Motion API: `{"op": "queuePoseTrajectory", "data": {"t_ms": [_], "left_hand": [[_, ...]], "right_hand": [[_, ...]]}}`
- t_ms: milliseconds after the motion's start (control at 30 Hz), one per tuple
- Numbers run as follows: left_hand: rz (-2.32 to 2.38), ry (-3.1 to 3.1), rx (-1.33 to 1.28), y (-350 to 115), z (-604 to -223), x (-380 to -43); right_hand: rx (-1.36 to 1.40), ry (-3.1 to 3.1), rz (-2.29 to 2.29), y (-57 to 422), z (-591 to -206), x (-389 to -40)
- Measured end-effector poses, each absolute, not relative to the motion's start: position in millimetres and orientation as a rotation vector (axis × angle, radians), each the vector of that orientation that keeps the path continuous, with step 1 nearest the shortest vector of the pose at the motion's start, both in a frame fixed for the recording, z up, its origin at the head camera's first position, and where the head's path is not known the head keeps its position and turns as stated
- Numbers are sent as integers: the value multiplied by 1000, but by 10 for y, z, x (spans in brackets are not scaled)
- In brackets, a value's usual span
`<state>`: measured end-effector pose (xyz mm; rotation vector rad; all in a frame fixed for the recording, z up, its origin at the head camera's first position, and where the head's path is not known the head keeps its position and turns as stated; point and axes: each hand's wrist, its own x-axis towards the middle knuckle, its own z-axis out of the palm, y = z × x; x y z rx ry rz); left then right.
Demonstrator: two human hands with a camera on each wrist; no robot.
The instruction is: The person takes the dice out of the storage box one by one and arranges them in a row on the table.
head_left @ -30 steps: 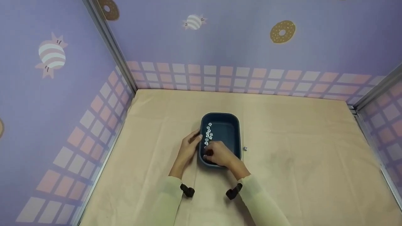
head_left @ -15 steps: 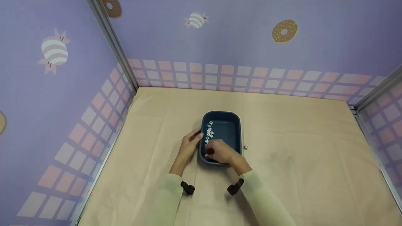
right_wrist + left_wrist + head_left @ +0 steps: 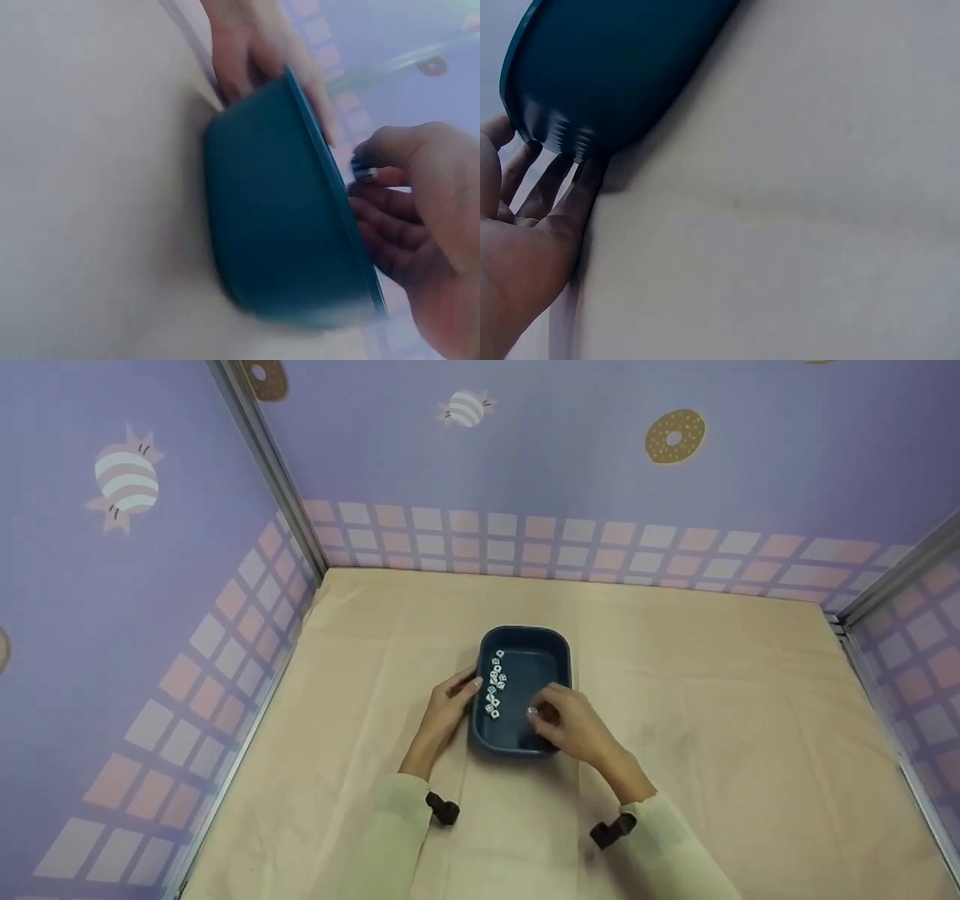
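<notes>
A dark blue rectangular box point(image 3: 559, 649) stands on the cloth, with several white dice point(image 3: 494, 679) in a loose line along its left inner side. My left hand point(image 3: 444, 709) rests against the box's left outer wall; in the left wrist view its fingers point(image 3: 551, 184) touch that wall. Over the right side of the box is my right hand point(image 3: 574, 724), pinching one small die point(image 3: 365, 172) between thumb and fingertips, at about rim height in the right wrist view. The cloth just right of the box is partly hidden behind this hand.
A beige cloth point(image 3: 720, 697) with creases covers the table. Patterned purple panels point(image 3: 562, 457) stand at the back and both sides, joined by metal posts point(image 3: 266, 457). Each wrist carries a black camera mount point(image 3: 613, 831).
My right hand has moved from the box's lower left to its right side, now with a die pinched. The die lying right of the box is no longer visible. My left hand stays put.
</notes>
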<state>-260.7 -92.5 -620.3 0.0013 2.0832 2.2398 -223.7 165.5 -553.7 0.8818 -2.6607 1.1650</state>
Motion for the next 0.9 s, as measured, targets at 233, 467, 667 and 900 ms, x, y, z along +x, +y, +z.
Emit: {"op": "queuePoseTrajectory", "data": {"t_ms": [233, 467, 667, 900], "left_hand": [[2238, 2089, 7, -911, -6219, -2612], [2229, 2126, -9, -903, -6208, -2620], [2234, 2113, -20, -912, -6210, -2608], [2206, 2123, -32, -908, -6200, -2601]], "right_hand": [[606, -2502, 1287, 2332, -5713, -2335], [317, -2622, 1463, 2613, -6059, -2431], [301, -2693, 1452, 2619, -6164, -2444], [318, -2743, 1442, 2665, -6185, -2469]]}}
